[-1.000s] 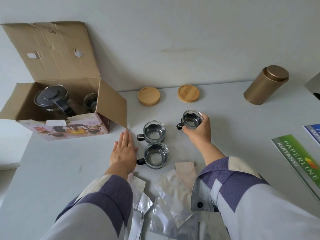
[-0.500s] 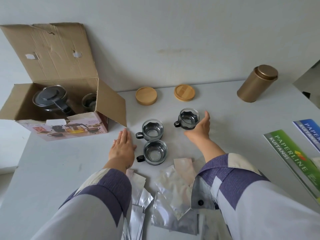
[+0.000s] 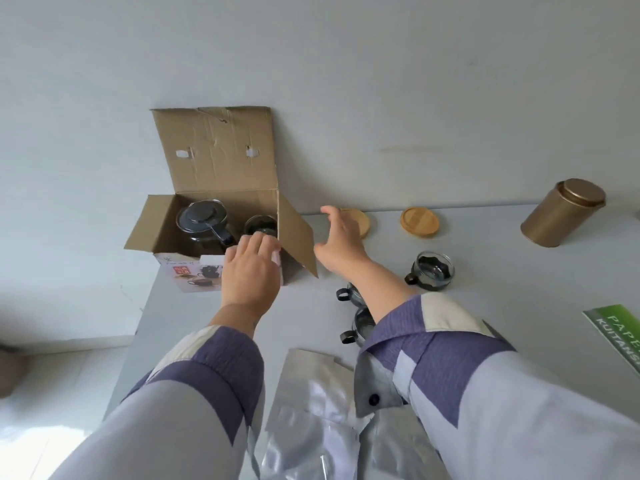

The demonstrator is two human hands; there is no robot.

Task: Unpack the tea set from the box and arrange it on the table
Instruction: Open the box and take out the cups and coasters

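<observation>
The cardboard box [image 3: 214, 161] stands open at the table's far left against the wall. Inside it are a glass teapot with a dark lid [image 3: 202, 220] and one glass cup [image 3: 260, 224]. My left hand [image 3: 251, 268] lies over the box's front edge, fingertips at the rim just before the cup. My right hand [image 3: 341, 244] hovers open beside the box's right flap, fingers spread and holding nothing. One glass cup with a black handle [image 3: 431, 270] stands on the table to the right. Two more cups [image 3: 346, 292] [image 3: 360, 327] are partly hidden under my right forearm.
Two round wooden lids [image 3: 419, 221] [image 3: 362, 220] lie near the wall. A gold tin [image 3: 562, 213] stands at the far right. Silver foil bags [image 3: 311, 393] lie near me, and a green paper pack [image 3: 620, 330] at the right edge. The table's left edge runs just below the box.
My right hand has let go of the cup and swung left toward the box. My left hand has lifted off the table onto the box's front edge. The view has turned left.
</observation>
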